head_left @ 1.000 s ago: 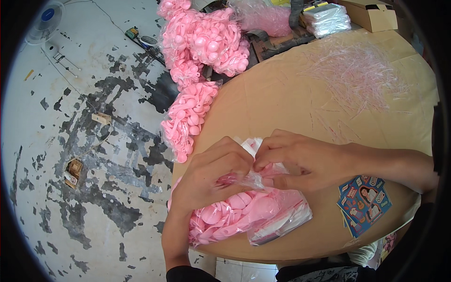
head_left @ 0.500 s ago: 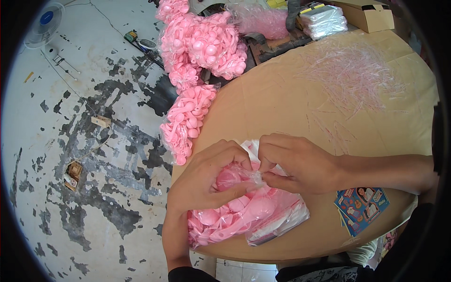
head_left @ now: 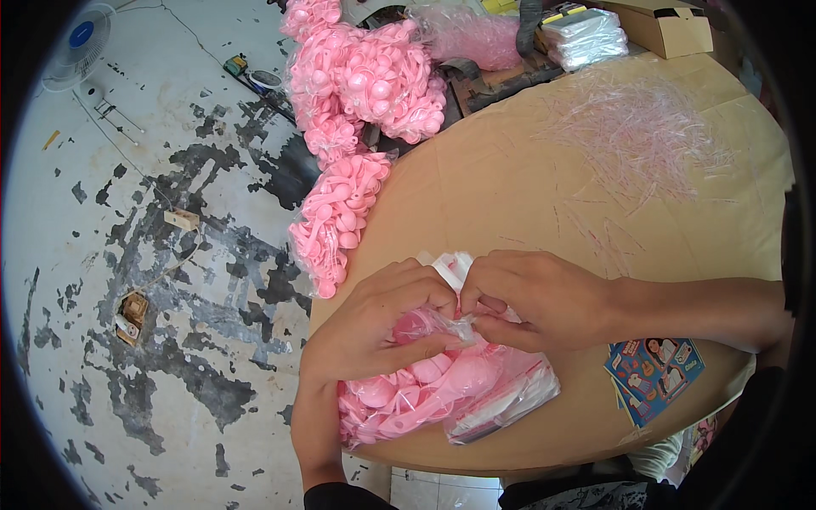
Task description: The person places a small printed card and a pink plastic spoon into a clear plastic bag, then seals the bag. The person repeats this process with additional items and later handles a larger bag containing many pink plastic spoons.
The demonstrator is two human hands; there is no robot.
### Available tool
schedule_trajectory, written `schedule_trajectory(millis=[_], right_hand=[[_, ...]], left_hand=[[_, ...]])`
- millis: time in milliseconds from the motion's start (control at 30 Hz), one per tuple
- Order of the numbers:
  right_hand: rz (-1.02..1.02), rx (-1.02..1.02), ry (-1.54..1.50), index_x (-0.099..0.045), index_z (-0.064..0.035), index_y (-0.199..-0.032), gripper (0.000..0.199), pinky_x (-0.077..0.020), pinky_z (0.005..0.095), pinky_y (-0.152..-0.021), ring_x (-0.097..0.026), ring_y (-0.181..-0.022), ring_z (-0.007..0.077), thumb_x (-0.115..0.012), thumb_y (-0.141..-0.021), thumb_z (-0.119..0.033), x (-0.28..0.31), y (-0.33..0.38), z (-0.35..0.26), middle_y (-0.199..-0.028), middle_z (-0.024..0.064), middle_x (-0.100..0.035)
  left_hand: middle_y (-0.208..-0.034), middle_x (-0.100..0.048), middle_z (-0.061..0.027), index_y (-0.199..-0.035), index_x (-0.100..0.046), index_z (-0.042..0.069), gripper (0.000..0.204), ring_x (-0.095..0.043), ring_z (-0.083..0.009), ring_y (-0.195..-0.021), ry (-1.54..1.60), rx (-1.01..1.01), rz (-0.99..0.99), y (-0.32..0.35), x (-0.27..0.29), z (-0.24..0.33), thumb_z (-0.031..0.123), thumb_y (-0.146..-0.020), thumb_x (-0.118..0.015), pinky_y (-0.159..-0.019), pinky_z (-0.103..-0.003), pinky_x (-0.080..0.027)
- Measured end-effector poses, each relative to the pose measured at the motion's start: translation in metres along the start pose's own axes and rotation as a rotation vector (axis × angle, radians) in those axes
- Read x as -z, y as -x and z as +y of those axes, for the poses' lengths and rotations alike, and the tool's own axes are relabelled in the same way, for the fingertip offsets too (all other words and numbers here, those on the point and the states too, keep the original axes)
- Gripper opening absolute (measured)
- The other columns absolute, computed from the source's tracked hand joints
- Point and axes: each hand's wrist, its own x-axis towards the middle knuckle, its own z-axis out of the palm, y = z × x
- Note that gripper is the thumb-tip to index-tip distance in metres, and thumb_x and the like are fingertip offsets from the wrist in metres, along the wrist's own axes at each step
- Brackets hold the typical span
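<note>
A clear plastic bag of pink plastic spoons lies on the near part of the table, under my hands. My left hand curls round the bag's gathered top, thumb and fingers pinching the film. Close against it, my right hand pinches the same bunched film between thumb and bent fingers. Both hands almost meet at the bag's neck. Partly beneath the bag is a stack of flat clear plastic bags, with one end showing beyond my fingers.
Blue printed cards lie beside my right forearm. A pile of thin clear strips spreads over the far right of the brown-covered table. More bagged pink spoons are heaped at the far left, and a cardboard box stands at the back.
My left hand's fingers have shifted slightly right, nearer my right hand, at the bag's neck. The bag stays in place.
</note>
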Motion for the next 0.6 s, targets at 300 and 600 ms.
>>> schedule_trajectory(millis=[300, 600], right_hand=[[-0.067, -0.165, -0.1, -0.056, -0.0066, -0.103, 0.014, -0.0484, 0.0443, -0.071, -0.06, -0.078, 0.0343, -0.058, -0.092, -0.014, 0.0036, 0.0009, -0.0058, -0.09, 0.0137, -0.059], [-0.079, -0.155, -0.08, -0.055, -0.0043, -0.104, 0.017, -0.0483, 0.0418, -0.068, -0.06, -0.074, 0.0327, -0.06, -0.09, -0.012, 0.0017, 0.0028, -0.0036, -0.086, 0.0133, -0.058]], left_hand=[[-0.093, -0.061, -0.0067, -0.094, -0.061, 0.006, 0.027, -0.056, -0.028, -0.085, -0.012, -0.008, -0.009, -0.0025, -0.0008, -0.0043, 0.013, -0.075, -0.08, -0.076, -0.036, -0.043], [-0.1, -0.066, -0.012, -0.095, -0.062, 0.001, 0.02, -0.059, -0.0263, -0.091, 0.015, 0.016, -0.042, -0.0024, 0.0, -0.0038, 0.001, -0.077, -0.071, -0.081, -0.035, -0.046]])
